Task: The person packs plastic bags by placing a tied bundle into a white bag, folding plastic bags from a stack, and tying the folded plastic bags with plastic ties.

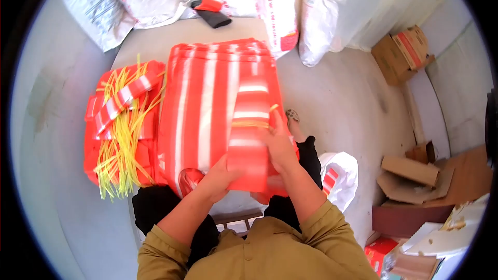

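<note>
A folded bundle of red-and-white striped plastic bags is held up in front of me, slightly blurred. My left hand grips its lower left edge, and my right hand closes round its right side. A yellow tie crosses the bundle near my right fingers. Beneath it lies a large flat stack of the same striped bags. To the left, many loose yellow ties are heaped over smaller folded red bundles.
White sacks line the far wall. A black-and-red item lies before them. At right are a cardboard box and opened cartons. A white bag with striped material stands beside my right leg.
</note>
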A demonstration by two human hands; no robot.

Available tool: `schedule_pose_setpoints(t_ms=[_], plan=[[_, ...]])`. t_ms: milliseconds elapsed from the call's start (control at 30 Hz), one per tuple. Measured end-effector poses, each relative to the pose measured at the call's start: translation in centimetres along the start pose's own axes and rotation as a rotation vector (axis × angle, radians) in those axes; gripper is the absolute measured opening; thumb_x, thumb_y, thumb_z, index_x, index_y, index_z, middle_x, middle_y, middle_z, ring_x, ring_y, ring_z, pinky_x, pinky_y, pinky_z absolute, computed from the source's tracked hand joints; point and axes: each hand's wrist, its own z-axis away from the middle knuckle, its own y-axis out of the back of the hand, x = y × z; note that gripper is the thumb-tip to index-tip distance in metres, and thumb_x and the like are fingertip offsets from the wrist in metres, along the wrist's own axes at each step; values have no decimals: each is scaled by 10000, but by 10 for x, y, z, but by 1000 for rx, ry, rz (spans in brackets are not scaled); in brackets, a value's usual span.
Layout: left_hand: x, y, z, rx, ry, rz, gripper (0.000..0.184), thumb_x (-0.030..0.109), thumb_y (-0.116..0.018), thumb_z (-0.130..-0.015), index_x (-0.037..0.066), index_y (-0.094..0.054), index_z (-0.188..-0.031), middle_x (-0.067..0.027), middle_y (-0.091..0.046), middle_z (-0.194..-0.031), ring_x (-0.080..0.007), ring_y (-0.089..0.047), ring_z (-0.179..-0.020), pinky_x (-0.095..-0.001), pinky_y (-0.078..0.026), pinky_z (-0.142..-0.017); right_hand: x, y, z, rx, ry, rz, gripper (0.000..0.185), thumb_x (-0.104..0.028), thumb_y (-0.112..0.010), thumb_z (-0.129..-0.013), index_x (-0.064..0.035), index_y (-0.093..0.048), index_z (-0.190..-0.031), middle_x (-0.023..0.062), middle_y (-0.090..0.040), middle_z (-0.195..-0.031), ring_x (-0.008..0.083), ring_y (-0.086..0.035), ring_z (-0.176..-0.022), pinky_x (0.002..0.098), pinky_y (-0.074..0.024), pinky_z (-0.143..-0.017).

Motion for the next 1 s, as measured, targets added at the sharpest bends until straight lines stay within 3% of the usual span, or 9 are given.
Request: schedule_pose_setpoints(t_ms=[133,267,300,333,467,567,667,867,1000], plan=[[-11,-24,10,49,11,-12,621,34,-667,-984,26,-360,-1524,-118,-558,-1416,-243,-594,-1279,-423,-525,-1079,18,15,38,-79,174,207,965,-41,-712,-908,-111,-128,-1672,223,-376,-1600,272,-425,-1439,388,-403,-1159],[-36,-52,17,4,6,-31,597,12,-638,-976,35,-371,-1510,-117,-558,-1409,-231,-602,-1257,-420,-542,-1040,14,43,77,-175,152,302,803,-2,-694,-878,-109,-372,-1606,186,-444,-1557,244,-492,-1373,346,-435,-1121],[-46,-59,18,-27,21,-35,590,-1,-630,-968,38,-381,-1501,-118,-561,-1403,-222,-606,-1245,-418,-545,-1027,6,51,90,-207,86,171,791,-20,-694,-881,-24,-352,-1594,124,-448,-1582,209,-422,-1445,318,-402,-1134],[-59,-71,25,-56,-25,-108,578,113,-629,-1023,56,-362,-1533,-111,-580,-1396,-279,-646,-1215,-428,-547,-1020,-4,63,99,-218,24,175,791,-18,-692,-876,-25,-356,-1592,124,-475,-1556,203,-455,-1415,319,-422,-1115],[-81,-81,50,-328,376,-483,543,229,-617,-1046,58,-408,-1517,-125,-592,-1420,-245,-633,-1264,-375,-507,-1006,16,136,128,-273,49,22,800,-14,-687,-855,-37,-369,-1588,130,-526,-1500,193,-525,-1346,337,-459,-1087],[-96,-66,54,-468,430,-489,502,246,-617,-1049,56,-451,-1483,-129,-612,-1404,-237,-636,-1251,-373,-493,-1028,17,198,177,-89,19,30,809,-9,-702,-835,-69,-393,-1581,145,-483,-1536,240,-475,-1409,377,-431,-1131],[-105,-58,58,-276,391,-492,463,240,-619,-1050,53,-484,-1452,-137,-622,-1394,-228,-644,-1226,-358,-492,-1024,61,281,215,64,78,-41,812,4,-699,-844,-85,-379,-1585,161,-491,-1524,286,-494,-1409,443,-452,-1137],[-114,-72,45,-344,410,-565,447,153,-578,-1060,31,-462,-1474,-151,-613,-1381,-223,-628,-1223,-344,-495,-1023,101,332,266,464,-179,-191,761,55,-647,-856,-44,-370,-1558,170,-550,-1444,343,-614,-1260,473,-582,-1004],[-122,-86,32,-410,453,-512,465,113,-604,-1042,31,-458,-1477,-123,-613,-1316,-195,-627,-1194,-338,-485,-1062,143,356,248,518,-266,-252,814,103,-603,-872,-88,-308,-1606,222,-513,-1469,360,-607,-1277,483,-599,-970]])
